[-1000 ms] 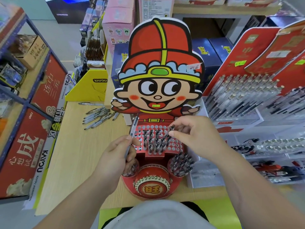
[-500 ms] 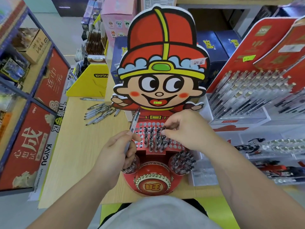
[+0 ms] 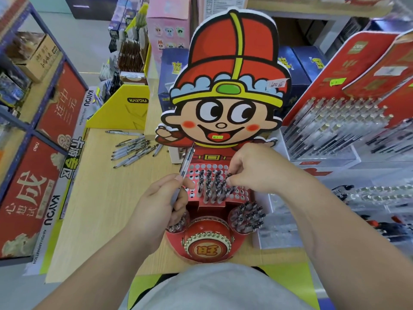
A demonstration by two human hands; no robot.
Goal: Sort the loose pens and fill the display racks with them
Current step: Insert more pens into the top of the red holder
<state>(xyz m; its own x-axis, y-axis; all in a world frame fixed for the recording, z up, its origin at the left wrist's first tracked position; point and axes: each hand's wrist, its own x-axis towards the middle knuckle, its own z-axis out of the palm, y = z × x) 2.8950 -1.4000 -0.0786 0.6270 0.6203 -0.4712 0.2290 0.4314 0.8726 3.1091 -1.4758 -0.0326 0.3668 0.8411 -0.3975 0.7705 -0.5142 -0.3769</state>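
Head view: the light wood surface (image 3: 100,209) is carrying a cartoon display rack (image 3: 225,121) at centre (red hat, big eyes, red drum (image 3: 206,245) at the foot). The room is looking like a stationery shop. A yellow box (image 3: 120,108) is sitting at the far left of the surface, and clear pen racks (image 3: 335,128) with red backboards are standing to the right. A blue shelf frame (image 3: 31,128) with red printed boards (image 3: 29,193) is running down the left.

Loose pens (image 3: 134,151) are lying in a rough pile on the surface, left of the rack and well apart from both hands. One more is lying alone just beyond the pile.

The left hand (image 3: 156,204) is hovering in front of the rack's left side, grip closing round a clear pen (image 3: 186,162). The pen's upper end is pointing up towards the rack's belt; its lower end is hiding behind the fingers.

The right hand (image 3: 257,168) is reaching in from the right over the perforated panel (image 3: 194,175). Its fingers are curling, grip pinching the top of a standing pen (image 3: 228,178) at the right edge of the cluster sitting in the holes.

The right cup (image 3: 244,230) and left cup (image 3: 177,228) beside the drum are holding more pens. The left cup is sitting partly behind the left hand.
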